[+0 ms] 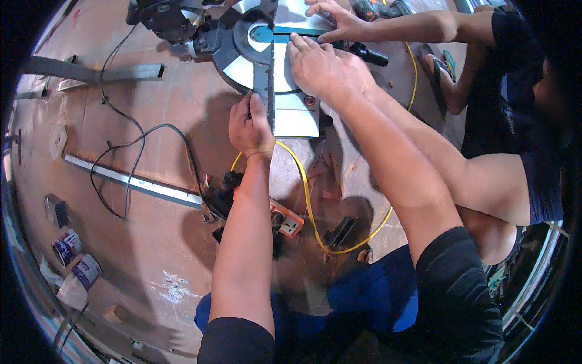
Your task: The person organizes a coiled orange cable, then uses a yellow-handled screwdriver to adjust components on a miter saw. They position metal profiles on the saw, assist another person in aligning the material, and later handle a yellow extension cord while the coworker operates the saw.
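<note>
My left hand (pixel 250 124) is closed at the near end of a dark grey bar (pixel 264 76), with the thumb on top. The bar runs beside the round base (pixel 233 73) of what looks like a mitre saw. To its right lies a pale flat plate (pixel 297 115) with a teal strip (pixel 300 29) across it. My right hand (pixel 318 70) rests on the plate, fingers stretched out below the strip. Another person's hand (pixel 339 21) spreads at the strip's far end, and a second bare forearm (pixel 418 130) lies close along mine, partly hiding what is behind.
A yellow cord (pixel 306 188) loops under my arms near an orange power strip (pixel 291 224). A black cable (pixel 142 136) curls over the floor at left. Metal tubes (pixel 133 73) and a long strip (pixel 133 181) lie there, with several packages (pixel 85 270) nearer me. A person crouches at right.
</note>
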The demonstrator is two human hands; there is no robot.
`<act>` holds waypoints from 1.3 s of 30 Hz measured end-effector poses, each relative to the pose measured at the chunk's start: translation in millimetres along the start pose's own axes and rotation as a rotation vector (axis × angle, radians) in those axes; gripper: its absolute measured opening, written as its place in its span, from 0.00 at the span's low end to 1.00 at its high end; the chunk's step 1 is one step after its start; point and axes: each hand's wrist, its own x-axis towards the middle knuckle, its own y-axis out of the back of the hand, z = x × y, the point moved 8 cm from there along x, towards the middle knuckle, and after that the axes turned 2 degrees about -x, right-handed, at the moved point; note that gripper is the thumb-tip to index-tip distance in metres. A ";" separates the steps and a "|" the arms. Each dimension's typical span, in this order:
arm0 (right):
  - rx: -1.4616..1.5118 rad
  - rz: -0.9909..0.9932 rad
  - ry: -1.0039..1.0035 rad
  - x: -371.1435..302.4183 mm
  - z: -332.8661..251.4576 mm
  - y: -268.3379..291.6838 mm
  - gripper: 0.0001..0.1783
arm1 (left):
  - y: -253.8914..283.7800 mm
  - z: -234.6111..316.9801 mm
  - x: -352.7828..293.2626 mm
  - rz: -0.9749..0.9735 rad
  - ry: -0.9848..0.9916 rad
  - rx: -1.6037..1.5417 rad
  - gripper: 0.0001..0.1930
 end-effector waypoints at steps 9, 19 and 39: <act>0.000 0.146 0.008 -0.1 4.3 -30.7 0.28 | -8.5 -11.5 4.6 -0.017 -0.024 -0.073 0.20; 0.788 0.701 -0.426 -88.9 3.8 7.8 0.11 | -5.1 5.8 4.0 0.035 -0.066 0.063 0.20; 0.669 0.560 -0.789 -105.7 6.6 -56.6 0.17 | -6.0 6.6 6.3 0.021 -0.056 0.066 0.23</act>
